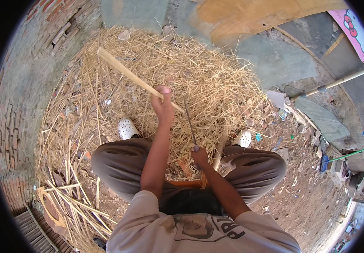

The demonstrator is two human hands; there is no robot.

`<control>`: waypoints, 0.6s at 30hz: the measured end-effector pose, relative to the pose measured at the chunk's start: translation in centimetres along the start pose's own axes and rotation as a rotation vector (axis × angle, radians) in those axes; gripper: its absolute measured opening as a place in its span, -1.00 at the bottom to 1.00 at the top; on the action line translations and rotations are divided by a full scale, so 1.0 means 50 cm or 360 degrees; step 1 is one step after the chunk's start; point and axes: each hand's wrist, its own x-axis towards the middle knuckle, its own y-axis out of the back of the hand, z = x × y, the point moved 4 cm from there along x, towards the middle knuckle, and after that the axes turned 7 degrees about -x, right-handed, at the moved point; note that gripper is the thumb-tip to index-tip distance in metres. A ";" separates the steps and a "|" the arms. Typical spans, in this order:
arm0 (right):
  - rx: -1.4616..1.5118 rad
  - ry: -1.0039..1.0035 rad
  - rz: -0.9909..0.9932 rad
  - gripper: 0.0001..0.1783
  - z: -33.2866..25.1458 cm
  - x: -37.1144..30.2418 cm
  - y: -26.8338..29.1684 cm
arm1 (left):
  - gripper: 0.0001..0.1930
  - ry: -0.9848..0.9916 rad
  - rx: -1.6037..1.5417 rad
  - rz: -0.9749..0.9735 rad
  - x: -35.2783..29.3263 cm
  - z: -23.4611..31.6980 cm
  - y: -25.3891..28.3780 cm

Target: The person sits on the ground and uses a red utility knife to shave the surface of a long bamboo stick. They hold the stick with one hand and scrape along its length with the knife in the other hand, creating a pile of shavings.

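Observation:
My left hand [162,106] is closed around a pale, flat bamboo strip [127,72]. The strip slants from the upper left down to a narrower end just past my fist. In my right hand [199,157] is the handle of a long, thin-bladed knife [190,124], its dark blade pointing away from me. The blade's upper part lies close to the strip's near end; whether they touch I cannot tell. Beneath both hands spreads a wide heap of straw-coloured shavings [207,71]. My knees are bent apart, with a white shoe [127,128] on the left and another white shoe [243,138] on the right.
A brick wall [17,97] rises on the left. Several split bamboo strips [81,196] lie at the lower left. Grey sheets [270,59] and a tan sheet [249,19] cover ground at the back. A long pole [346,79] and a blue-headed brush [325,163] are at right.

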 end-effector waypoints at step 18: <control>0.0304 0.0858 0.0500 -0.80 -0.244 -0.131 0.099 | -0.34 0.0098 -0.0515 0.0807 0.120 0.152 0.014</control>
